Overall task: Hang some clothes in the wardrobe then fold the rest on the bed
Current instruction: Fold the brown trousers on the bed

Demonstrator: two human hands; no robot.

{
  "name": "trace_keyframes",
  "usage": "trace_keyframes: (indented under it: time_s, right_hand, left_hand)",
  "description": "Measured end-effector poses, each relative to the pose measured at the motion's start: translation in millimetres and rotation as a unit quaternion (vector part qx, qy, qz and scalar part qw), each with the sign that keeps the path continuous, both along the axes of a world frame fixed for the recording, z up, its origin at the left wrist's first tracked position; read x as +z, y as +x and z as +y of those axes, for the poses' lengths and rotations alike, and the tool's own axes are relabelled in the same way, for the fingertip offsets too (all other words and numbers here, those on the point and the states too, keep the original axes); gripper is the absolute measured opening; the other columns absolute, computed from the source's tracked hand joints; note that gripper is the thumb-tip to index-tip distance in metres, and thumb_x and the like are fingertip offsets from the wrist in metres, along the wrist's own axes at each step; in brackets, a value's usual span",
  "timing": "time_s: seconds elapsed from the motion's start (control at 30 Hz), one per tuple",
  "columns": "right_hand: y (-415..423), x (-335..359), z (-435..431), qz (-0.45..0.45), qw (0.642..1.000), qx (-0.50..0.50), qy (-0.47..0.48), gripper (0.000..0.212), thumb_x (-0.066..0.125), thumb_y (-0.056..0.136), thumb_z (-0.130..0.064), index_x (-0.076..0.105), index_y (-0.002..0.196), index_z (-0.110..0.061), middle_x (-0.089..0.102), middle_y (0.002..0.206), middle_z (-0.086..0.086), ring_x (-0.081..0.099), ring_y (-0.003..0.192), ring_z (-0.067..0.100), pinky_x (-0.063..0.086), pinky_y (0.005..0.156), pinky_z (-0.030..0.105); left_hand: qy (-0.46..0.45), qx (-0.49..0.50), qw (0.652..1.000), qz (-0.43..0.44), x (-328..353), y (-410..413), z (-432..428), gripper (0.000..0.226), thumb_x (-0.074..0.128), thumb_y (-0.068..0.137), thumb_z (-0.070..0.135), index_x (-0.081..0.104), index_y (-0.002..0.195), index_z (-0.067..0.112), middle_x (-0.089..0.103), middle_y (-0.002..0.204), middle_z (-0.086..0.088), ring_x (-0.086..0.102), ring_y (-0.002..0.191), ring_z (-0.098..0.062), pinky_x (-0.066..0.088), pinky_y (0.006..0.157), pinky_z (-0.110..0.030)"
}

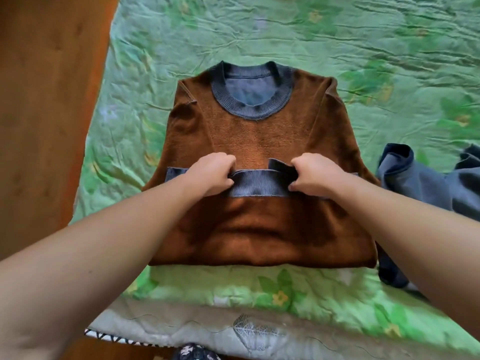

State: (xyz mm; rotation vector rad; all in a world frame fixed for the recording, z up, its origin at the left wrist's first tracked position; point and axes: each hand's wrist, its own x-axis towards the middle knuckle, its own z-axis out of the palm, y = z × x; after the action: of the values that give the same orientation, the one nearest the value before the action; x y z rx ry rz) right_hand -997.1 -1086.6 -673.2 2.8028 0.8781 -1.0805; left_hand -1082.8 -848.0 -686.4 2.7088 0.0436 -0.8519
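Sweater: your brown sweater (233,133) lies flat on the bed (389,48), neck away from you, sides turned in so it makes a narrow block
Hem band: the grey ribbed hem band (259,185) runs across the sweater's middle, since the lower part lies doubled up over the chest
Left hand: your left hand (210,175) curls round the band on the sweater's left half, gripping it to keep the edge straight
Right hand: your right hand (319,175) pinches the band on the sweater's right half, level with the other
Collar: the collar (249,107) at the sweater's far end is uncovered, so the fold looks about half done
Grey garment: a bunched grey garment (415,183) lies just right of the sweater, probably next in line
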Motion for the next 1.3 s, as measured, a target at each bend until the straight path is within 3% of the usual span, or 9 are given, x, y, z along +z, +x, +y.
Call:
trace_keyframes:
  time_s: [0.1,0.33,0.43,0.63,0.77,0.9,1.03,1.2,1.3]
  right_hand:
    - [1.2,6.6,-9.9,0.06,0.997,-0.03,0.03,0.021,0.071,0.081,-0.021,0.057,0.093,-0.03,0.061,0.095,-0.003,0.064,0.099,0.025,0.046,0.074,0.031]
    - [45.6,13.4,-0.3,0.041,0.997,-0.032,0.056,0.014,0.057,0.094,-0.018,0.051,0.102,-0.028,0.068,0.115,0.009,0.062,0.108,0.033,0.047,0.082,0.037]
    - [74.7,20.2,12.5,0.016,0.996,-0.046,0.073,0.032,0.055,0.095,-0.014,0.054,0.126,-0.023,0.067,0.123,0.014,0.061,0.114,0.036,0.049,0.088,0.039]
    - [155.1,22.8,44.1,-0.063,0.98,-0.097,0.162,0.04,0.056,0.095,-0.006,0.055,0.131,-0.023,0.064,0.122,0.021,0.06,0.11,0.04,0.048,0.086,0.041]
    - [181.4,-3.1,65.5,-0.156,0.984,-0.077,0.04,0.071,0.062,0.095,-0.036,0.024,0.154,-0.029,0.038,0.15,0.019,0.037,0.138,0.039,0.036,0.108,0.052]
    - [114.8,-31.9,59.6,-0.19,0.981,-0.033,0.024,0.073,0.043,0.098,-0.057,0.013,0.159,-0.03,0.006,0.167,0.013,0.003,0.154,0.034,0.007,0.119,0.066]
    - [46.5,-57.1,26.4,-0.187,0.982,0.026,0.001,0.069,0.022,0.1,-0.063,0.013,0.16,-0.031,0.002,0.169,0.011,-0.005,0.156,0.032,0.002,0.115,0.073]
    - [89.9,-42.8,21.7,-0.236,0.938,-0.176,0.185,0.045,0.042,0.098,-0.039,0.049,0.141,-0.028,0.042,0.149,0.011,0.037,0.138,0.036,0.032,0.109,0.056]
    - [129.2,-26.7,-1.7,-0.253,0.931,-0.258,0.05,0.039,0.053,0.096,-0.033,0.051,0.132,-0.019,0.052,0.132,0.02,0.047,0.123,0.041,0.04,0.1,0.054]
  left_hand:
    - [-0.014,0.008,1.0,0.025,4.2,-5.7,6.9,0.02,0.068,0.089,0.033,0.06,0.106,0.026,0.05,0.108,-0.001,0.054,0.102,-0.023,0.051,0.089,-0.039]
    - [0.019,-0.029,0.998,-0.054,7.7,13.6,30.6,0.012,0.049,0.101,0.034,0.04,0.103,0.025,0.054,0.108,-0.005,0.057,0.099,-0.03,0.049,0.081,-0.044]
    - [-0.014,0.0,0.998,-0.066,18.1,45.1,42.5,0.015,0.046,0.102,0.03,0.034,0.097,0.024,0.061,0.1,-0.01,0.062,0.094,-0.037,0.045,0.072,-0.041]
    - [0.0,-0.001,0.986,-0.166,25.0,138.1,83.8,0.015,0.05,0.1,0.033,0.044,0.113,0.025,0.057,0.113,-0.012,0.062,0.098,-0.04,0.049,0.076,-0.044]
    - [0.185,0.007,0.97,-0.156,6.5,180.4,96.4,0.05,0.066,0.091,0.031,0.041,0.135,0.028,0.047,0.134,-0.016,0.048,0.122,-0.039,0.04,0.095,-0.052]
    - [0.143,0.033,0.978,-0.147,-24.5,117.2,63.2,0.065,0.045,0.098,0.051,0.02,0.156,0.031,0.012,0.164,-0.013,0.011,0.152,-0.032,0.016,0.118,-0.059]
    - [0.152,0.021,0.979,-0.134,-47.1,28.1,45.5,0.064,0.024,0.1,0.06,0.007,0.158,0.039,-0.003,0.167,-0.009,-0.001,0.154,-0.032,0.008,0.117,-0.067]
    - [0.056,0.222,0.948,-0.221,-32.9,59.0,80.7,0.049,0.042,0.101,0.039,0.039,0.148,0.029,0.042,0.146,-0.007,0.038,0.136,-0.029,0.032,0.107,-0.053]
    - [0.077,0.306,0.935,-0.159,-23.5,80.3,120.0,0.042,0.051,0.098,0.028,0.051,0.139,0.019,0.047,0.134,-0.015,0.048,0.124,-0.039,0.04,0.106,-0.052]
